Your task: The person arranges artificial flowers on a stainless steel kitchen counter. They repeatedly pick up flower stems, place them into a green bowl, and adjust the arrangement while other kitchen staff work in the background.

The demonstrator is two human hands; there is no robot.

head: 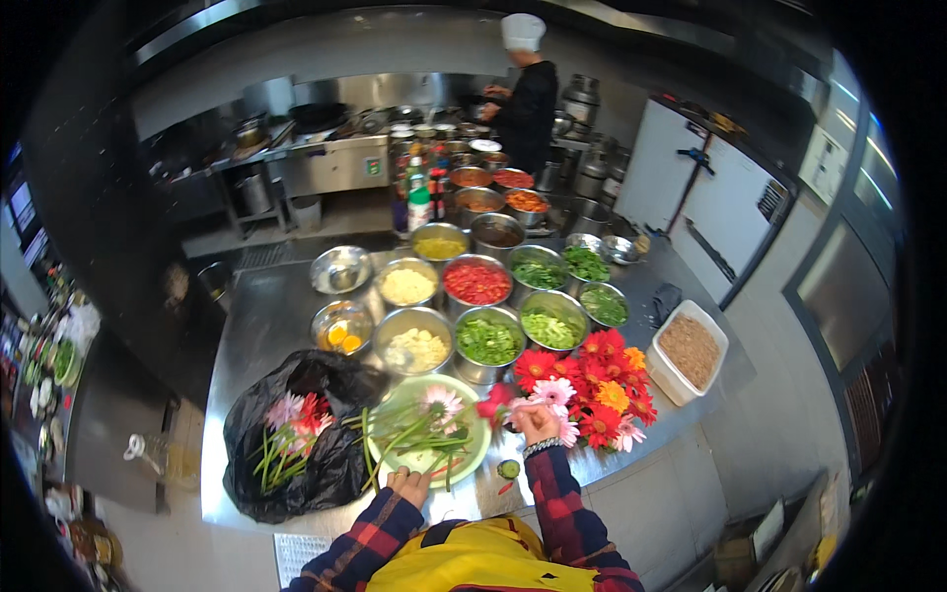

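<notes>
My right hand (538, 423) has its fingers pinched by a deep pink-red flower (494, 403), which is blurred and points left over the basin's edge. Under the fingertips the stem is hidden. At the near rim of a pale green basin (473, 468), my left hand (408, 485) has its fingers curled over the edge. Cut green stems and a pale pink gerbera (442, 408) lie in the basin. Close by on the right is a dense bunch of red, orange and pink gerberas (601, 399). A black plastic bag (251, 436) on the left holds more flowers and stems.
Steel bowls of chopped tomato (477, 280), greens (490, 337) and garlic (416, 348) crowd the steel table (259, 311). Cracked eggs (344, 337) sit in another. A white tub (688, 354) of brown crumbs stands right. A co-worker (529, 96) stands by the stoves.
</notes>
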